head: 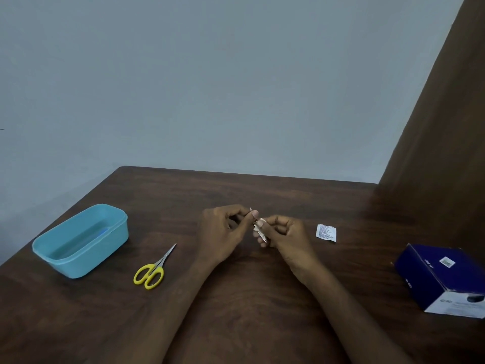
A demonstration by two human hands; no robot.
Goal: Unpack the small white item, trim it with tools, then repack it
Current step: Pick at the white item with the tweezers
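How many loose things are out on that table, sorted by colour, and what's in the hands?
Blue: 2, the light blue tub and the dark blue box.
Yellow: 1, the scissors.
White: 2, the printed packet lying on the table and a small white item in the left hand.
Metal: 1, a small clipper in the right hand.
Total: 6.

Dark wood table (236,298): blue tub (81,240), yellow scissors (153,269), white packet (326,233), navy box (443,279).
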